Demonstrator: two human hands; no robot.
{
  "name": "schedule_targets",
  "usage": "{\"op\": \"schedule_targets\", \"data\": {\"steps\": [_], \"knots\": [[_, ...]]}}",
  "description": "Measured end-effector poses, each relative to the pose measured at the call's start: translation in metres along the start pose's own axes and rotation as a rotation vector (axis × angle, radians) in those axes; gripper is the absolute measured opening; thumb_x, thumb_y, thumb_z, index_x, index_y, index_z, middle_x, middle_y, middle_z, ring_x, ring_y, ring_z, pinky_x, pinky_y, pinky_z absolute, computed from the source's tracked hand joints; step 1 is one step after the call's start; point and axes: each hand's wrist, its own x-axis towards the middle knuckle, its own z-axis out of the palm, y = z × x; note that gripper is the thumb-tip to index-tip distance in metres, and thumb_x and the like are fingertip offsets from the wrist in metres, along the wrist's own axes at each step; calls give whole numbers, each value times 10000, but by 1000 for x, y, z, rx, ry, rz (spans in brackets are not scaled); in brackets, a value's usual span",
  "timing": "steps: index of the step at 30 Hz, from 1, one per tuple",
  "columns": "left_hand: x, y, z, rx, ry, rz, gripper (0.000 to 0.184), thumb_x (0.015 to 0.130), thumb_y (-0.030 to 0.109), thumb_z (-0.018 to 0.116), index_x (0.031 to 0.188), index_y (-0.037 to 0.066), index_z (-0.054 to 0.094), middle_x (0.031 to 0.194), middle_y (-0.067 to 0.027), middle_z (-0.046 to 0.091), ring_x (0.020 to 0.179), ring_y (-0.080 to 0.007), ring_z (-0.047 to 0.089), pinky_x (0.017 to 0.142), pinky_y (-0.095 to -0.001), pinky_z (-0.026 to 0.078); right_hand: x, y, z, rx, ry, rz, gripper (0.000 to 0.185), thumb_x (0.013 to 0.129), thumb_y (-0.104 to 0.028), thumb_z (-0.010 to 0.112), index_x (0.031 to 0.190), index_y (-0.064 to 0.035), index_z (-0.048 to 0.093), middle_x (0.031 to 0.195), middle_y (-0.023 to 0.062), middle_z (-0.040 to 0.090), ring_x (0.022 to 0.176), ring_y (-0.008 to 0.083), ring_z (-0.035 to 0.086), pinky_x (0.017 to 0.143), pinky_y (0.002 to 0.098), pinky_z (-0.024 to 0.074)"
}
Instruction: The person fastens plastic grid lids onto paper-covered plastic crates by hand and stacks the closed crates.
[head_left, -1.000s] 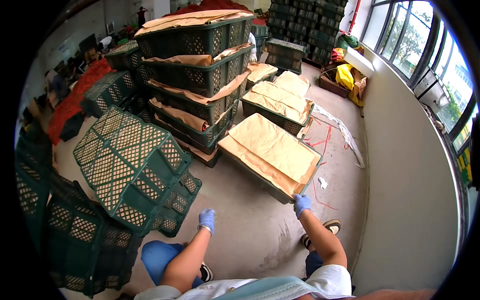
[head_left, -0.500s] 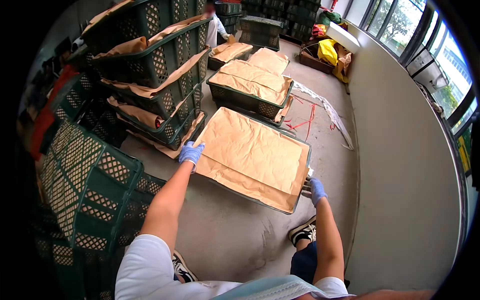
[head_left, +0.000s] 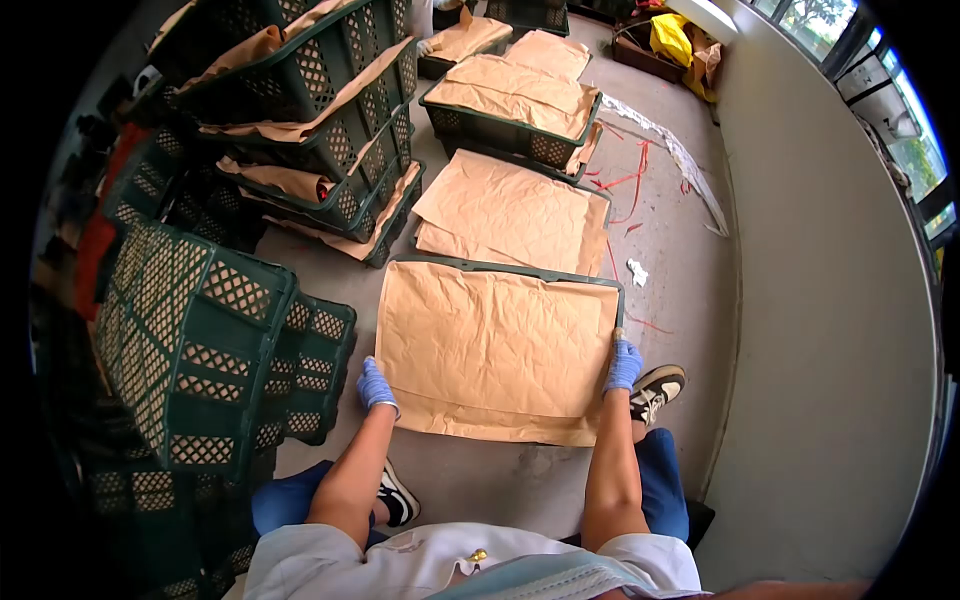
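Observation:
Right in front of me is a plastic crate [head_left: 470, 264] with a dark green rim, its top covered by creased brown paper [head_left: 495, 350]. My left hand [head_left: 377, 388], in a blue glove, is closed on the crate's left edge; the fingertips are partly hidden there. On the opposite side my right hand [head_left: 623, 366], gloved the same way, grips the right rim. Just beyond the held crate lies another paper-covered crate [head_left: 515, 212], low to the floor.
A tall stack of green crates [head_left: 350, 125] lined with brown paper rises at left. Nearer me sit overturned lattice crates [head_left: 225, 350]. Farther ahead is another covered crate [head_left: 505, 115]. Along the right runs a wall [head_left: 830, 280]; red string [head_left: 632, 185] and white scraps [head_left: 638, 272] litter the floor.
The held crate has come back toward my body, and a paper-covered crate now shows beyond it. My right hand has moved up along the rim. The view has tilted downward.

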Motion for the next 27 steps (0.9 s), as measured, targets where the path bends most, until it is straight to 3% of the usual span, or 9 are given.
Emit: {"op": "schedule_targets", "data": {"steps": [9,11,13,16,18,21,23,25,27], "knots": [[-25,-97,-68,48,-108,-98,724,866,569,485,1254,-41,508,1311,-182,499,1151,-269,516,983,-360,388,-82,129,-58,-335,27,117,516,876,-408,575,637,48,601,523,98,501,518,182,415,546,366,385],[-36,-102,-76,148,-184,-11,655,886,515,493,1258,-24,509,1308,-199,498,1152,-290,515,977,-367,393,-80,131,-56,-364,24,51,475,867,-404,578,713,43,627,623,145,589,594,232,538,641,367,447],[-10,-131,-78,478,-173,239,553,904,441,492,1244,7,531,1255,-215,535,1114,-319,537,951,-376,413,-74,110,-52,-696,-16,159,400,840,-384,600,941,1,643,929,190,640,863,288,606,798,392,464],[25,-138,-93,746,-182,506,428,914,349,482,1195,38,573,1161,-225,586,1042,-351,569,906,-389,440,-100,52,-43,-958,116,-269,545,764,-330,633,1234,-85,505,1295,185,467,1141,372,469,934,464,399],[21,-126,-96,867,-224,556,377,911,312,480,1140,38,602,1089,-216,621,983,-354,592,879,-395,453,-127,27,-38,-995,-45,-648,576,743,-314,632,1252,-87,489,1301,177,470,1229,360,404,1031,475,296],[-34,-90,-116,1071,-245,497,339,882,280,514,1085,31,623,1090,-217,620,954,-344,604,851,-401,465,-193,39,-42,-1139,-600,-328,711,806,-396,592,1420,-170,313,1492,122,243,1383,332,199,1089,548,170],[-6,-118,-119,970,-138,631,424,838,298,581,1197,71,574,1199,-207,568,1067,-339,556,914,-395,432,-224,51,-52,-1126,-530,-144,778,818,-392,589,1461,-156,220,1528,121,153,1394,378,144,1086,575,154],[-52,-105,-100,1002,-173,1051,546,800,325,630,1281,99,506,1283,-191,505,1158,-336,489,977,-398,383,-245,54,-67,-1183,-541,-53,744,827,-296,571,1461,-137,216,1525,149,141,1393,395,135,1070,593,180],[-98,-103,-85,1097,-369,1344,660,767,360,669,1344,129,446,1343,-174,454,1227,-341,426,1027,-408,335,-257,46,-92,-1159,-647,22,636,836,-240,568,1409,-106,328,1466,179,285,1344,365,287,1065,534,257]]}}
